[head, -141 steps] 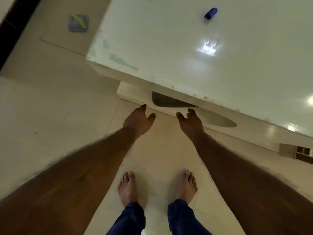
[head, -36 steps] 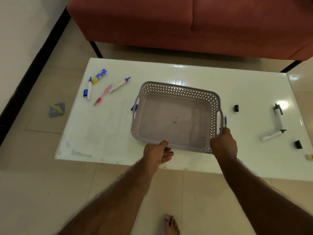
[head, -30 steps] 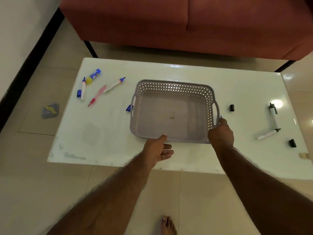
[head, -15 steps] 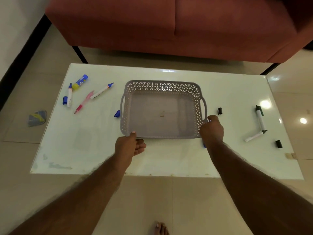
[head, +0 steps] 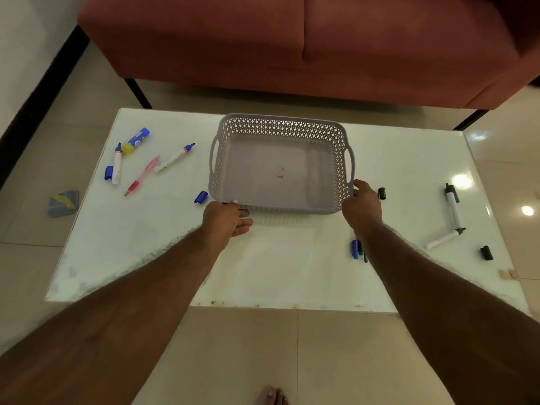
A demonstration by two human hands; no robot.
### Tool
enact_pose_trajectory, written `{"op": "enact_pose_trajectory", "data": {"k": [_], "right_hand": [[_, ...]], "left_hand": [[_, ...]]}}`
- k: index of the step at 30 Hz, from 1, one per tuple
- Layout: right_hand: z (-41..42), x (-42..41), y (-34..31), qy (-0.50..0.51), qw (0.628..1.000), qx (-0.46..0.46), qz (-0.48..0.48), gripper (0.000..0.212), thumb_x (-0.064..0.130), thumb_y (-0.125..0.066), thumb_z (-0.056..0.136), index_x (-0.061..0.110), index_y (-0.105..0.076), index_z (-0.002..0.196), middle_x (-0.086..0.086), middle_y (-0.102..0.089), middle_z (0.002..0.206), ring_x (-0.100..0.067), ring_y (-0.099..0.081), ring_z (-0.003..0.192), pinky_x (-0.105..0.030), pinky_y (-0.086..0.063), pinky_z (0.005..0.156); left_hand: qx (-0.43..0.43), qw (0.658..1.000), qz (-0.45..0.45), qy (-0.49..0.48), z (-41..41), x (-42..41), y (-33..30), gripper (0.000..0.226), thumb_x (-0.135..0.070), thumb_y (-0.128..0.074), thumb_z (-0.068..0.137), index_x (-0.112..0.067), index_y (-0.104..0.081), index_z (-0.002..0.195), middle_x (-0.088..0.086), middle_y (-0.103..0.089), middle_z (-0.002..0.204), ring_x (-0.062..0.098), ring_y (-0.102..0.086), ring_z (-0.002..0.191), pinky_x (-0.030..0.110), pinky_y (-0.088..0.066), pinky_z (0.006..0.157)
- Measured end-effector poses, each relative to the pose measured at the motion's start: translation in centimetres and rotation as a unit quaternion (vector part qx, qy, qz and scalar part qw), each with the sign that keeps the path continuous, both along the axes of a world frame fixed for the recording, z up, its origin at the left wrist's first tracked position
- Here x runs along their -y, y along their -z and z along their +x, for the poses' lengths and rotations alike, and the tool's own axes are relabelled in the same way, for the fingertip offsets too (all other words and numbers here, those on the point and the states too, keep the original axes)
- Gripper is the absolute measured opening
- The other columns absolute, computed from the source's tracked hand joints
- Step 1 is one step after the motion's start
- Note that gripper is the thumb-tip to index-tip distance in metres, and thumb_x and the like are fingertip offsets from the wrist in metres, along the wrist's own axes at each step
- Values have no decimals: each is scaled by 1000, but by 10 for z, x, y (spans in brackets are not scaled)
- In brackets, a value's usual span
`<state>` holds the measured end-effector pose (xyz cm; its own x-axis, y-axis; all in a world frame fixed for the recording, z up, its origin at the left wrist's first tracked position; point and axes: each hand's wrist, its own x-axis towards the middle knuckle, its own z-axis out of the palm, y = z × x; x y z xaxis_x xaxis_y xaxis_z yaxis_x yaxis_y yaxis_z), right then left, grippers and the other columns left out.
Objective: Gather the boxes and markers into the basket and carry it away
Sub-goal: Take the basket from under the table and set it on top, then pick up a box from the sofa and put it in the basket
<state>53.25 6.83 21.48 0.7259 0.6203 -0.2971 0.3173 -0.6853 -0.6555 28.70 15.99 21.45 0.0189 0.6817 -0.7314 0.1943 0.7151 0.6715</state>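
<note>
An empty grey lattice basket (head: 280, 125) stands on the white table (head: 277, 267). My left hand (head: 226, 219) grips its near left corner and my right hand (head: 362, 207) grips its near right corner. On the table's left lie a blue-capped white marker (head: 117, 166), a pink pen (head: 143, 175), another white marker (head: 175, 156) and a blue and yellow glue stick (head: 136, 140). A loose blue cap (head: 201, 197) lies by the basket's left side. Two white markers with dark caps (head: 452, 204) (head: 444, 238) lie at the right. Blue and green markers (head: 358, 249) peek out beside my right forearm.
A red sofa (head: 292, 45) stands beyond the table. Loose black caps (head: 381, 193) (head: 486, 253) lie on the table's right part. A grey and yellow cloth (head: 62, 198) lies on the tiled floor at the left. My bare toes (head: 273, 397) show at the bottom.
Both hands have slid the basket away from me toward the table's far side. Blue and green markers have come into sight beside my right forearm. My left hand now sits at the near left corner.
</note>
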Motion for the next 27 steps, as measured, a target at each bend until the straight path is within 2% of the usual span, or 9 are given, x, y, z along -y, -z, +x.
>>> {"op": "enact_pose_trajectory", "data": {"k": [5,8,10,12,15,17,21,27], "right_hand": [[2,1,2,5,1000,-9,5,49,10,-50,91,10,-46,140,-10,-65,128,-32,-61,115,-42,-49,99],[-4,8,-1,52,998,-14,14,53,19,-52,95,13,-41,146,-9,-56,142,-27,-53,129,-34,-40,106],[-18,23,-5,68,997,13,35,48,26,-55,97,13,-45,142,-5,-57,140,-24,-56,126,-26,-38,98],[-41,43,-6,36,995,64,66,42,28,-58,96,14,-50,135,0,-61,133,-21,-63,114,-23,-39,88],[-89,70,0,-46,993,69,84,36,24,-61,94,17,-55,129,5,-63,124,-16,-65,104,-31,-50,89],[-128,87,0,-103,992,37,69,34,23,-61,93,20,-56,127,7,-65,121,-14,-64,103,-32,-52,87],[-191,102,-34,-175,983,-22,40,27,24,-61,94,18,-60,121,6,-70,111,-15,-68,95,-24,-44,79],[-258,91,-127,-281,953,-96,-59,36,35,-60,92,23,-56,125,5,-70,108,-20,-65,105,-30,-47,89]], "left_hand": [[-20,1000,-1,9,-2,0,2,33,-29,-46,103,-2,-55,120,14,-71,112,24,-73,82,31,-60,61],[-30,999,-17,12,-14,10,-1,41,-39,-49,100,-2,-61,110,12,-73,103,25,-74,82,35,-62,71],[-40,999,-15,20,-30,28,-3,41,-43,-51,98,-4,-64,98,11,-74,96,26,-74,80,39,-61,75],[-93,994,20,62,-53,52,0,36,-42,-55,97,-7,-63,94,7,-74,88,25,-74,72,42,-61,72],[-171,976,79,111,-96,95,5,29,-46,-59,92,-18,-63,92,-4,-74,73,19,-71,60,47,-61,69],[-229,955,107,153,-124,124,-2,31,-53,-58,87,-23,-62,92,-8,-73,73,17,-72,67,43,-59,73],[-310,902,167,249,-168,162,-53,30,-49,-60,88,-26,-62,107,-5,-74,97,19,-69,95,33,-53,84],[-328,895,138,268,-217,158,-149,40,-50,-56,90,-25,-55,122,-6,-70,109,22,-63,107,34,-50,92]]}}
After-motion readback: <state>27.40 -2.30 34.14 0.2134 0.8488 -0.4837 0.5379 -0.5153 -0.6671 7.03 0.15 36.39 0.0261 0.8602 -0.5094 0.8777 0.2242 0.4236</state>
